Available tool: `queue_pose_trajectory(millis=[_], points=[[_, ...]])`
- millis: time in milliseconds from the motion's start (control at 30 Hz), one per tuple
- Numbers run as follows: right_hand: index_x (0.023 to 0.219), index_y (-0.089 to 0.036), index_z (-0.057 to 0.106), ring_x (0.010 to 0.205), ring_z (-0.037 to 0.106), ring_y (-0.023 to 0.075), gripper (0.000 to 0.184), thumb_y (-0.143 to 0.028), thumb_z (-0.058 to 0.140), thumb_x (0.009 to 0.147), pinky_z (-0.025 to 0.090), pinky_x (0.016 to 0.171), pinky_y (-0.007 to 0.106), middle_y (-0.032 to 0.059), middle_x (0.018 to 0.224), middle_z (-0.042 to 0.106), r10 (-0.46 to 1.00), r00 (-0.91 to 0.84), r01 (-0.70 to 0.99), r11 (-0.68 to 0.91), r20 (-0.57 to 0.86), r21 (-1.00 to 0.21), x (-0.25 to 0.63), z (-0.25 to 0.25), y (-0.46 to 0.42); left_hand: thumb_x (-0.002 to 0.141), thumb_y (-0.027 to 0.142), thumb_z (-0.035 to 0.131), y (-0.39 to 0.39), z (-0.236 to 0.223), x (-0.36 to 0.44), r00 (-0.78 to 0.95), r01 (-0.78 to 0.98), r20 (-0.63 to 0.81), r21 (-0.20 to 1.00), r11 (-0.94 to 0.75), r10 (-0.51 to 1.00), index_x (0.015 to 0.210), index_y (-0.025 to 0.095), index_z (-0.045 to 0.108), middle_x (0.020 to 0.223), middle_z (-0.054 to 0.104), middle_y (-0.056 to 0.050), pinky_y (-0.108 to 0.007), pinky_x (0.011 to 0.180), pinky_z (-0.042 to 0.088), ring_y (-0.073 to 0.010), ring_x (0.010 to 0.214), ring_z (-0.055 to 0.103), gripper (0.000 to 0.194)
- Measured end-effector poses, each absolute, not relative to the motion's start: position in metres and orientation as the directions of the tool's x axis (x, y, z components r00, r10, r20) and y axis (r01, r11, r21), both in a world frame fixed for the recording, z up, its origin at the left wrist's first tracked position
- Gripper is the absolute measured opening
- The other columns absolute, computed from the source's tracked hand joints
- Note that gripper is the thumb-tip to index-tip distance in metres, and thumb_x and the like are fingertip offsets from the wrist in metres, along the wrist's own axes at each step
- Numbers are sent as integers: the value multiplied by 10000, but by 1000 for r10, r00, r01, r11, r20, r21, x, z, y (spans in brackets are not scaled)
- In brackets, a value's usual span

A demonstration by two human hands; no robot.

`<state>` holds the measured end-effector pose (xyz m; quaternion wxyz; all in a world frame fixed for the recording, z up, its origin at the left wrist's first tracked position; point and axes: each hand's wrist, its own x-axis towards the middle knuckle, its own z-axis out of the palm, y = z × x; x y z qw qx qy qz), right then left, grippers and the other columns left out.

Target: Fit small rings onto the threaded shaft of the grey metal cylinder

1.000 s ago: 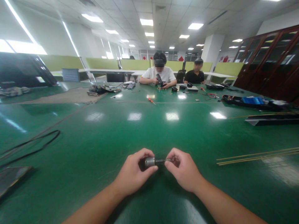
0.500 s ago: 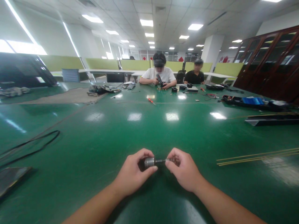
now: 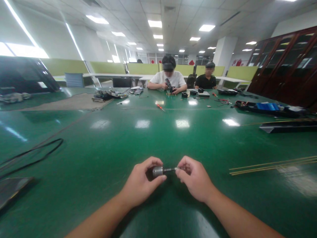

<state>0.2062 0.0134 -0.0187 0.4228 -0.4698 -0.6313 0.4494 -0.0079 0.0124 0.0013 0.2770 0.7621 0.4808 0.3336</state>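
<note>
A small silver metal cylinder (image 3: 158,171) with a thin dark shaft (image 3: 170,170) sticking out to its right is held between both hands, just above the green table (image 3: 104,145). My left hand (image 3: 141,183) wraps the cylinder with thumb and fingers closed. Closed in a pinch, my right hand (image 3: 194,178) grips the far end of the shaft. What sits inside the right fingers is hidden.
Thin brass rods (image 3: 272,164) lie to the right. A black cable (image 3: 34,153) loops at the left. Across the table two people (image 3: 170,79) sit among tools, a red screwdriver (image 3: 160,106) and black cases (image 3: 267,108).
</note>
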Motion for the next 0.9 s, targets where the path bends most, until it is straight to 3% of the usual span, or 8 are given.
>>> queue_pose_trajectory(millis=[167, 533, 733, 900], points=[[777, -195, 558, 574, 564, 150, 94, -251, 609, 834, 400, 542, 260, -32, 625, 569, 974, -199, 168, 141, 106, -976, 208, -22, 15, 801, 306, 739, 13, -1, -9, 306, 574, 246, 723, -385, 920, 1060, 235, 706, 1005, 752, -15, -310, 854, 494, -220, 929, 688, 271], [771, -189, 571, 559, 562, 140, 83, -231, 627, 814, 403, 540, 254, -28, 617, 587, 975, -194, 126, 130, 104, -984, 207, -21, 15, 798, 290, 745, 13, 0, -9, 301, 593, 248, 708, -384, 921, 1039, 240, 725, 1001, 763, -15, -325, 867, 501, -225, 933, 698, 248], [731, -183, 562, 495, 533, 120, 220, -355, 611, 859, 411, 517, 250, -9, 600, 620, 988, -96, -293, 87, 120, -952, 208, -19, 19, 801, 299, 738, 14, 1, -9, 263, 582, 218, 741, -334, 940, 1025, 228, 693, 961, 742, -8, -316, 822, 492, -210, 883, 684, 239], [681, -194, 541, 437, 481, 127, 384, -503, 562, 909, 341, 443, 258, -6, 525, 578, 999, 42, -467, 5, -16, -884, 210, -26, 29, 816, 286, 716, 15, 1, -9, 226, 481, 175, 836, -265, 958, 974, 193, 601, 895, 714, -9, -302, 787, 505, -190, 830, 687, 216]])
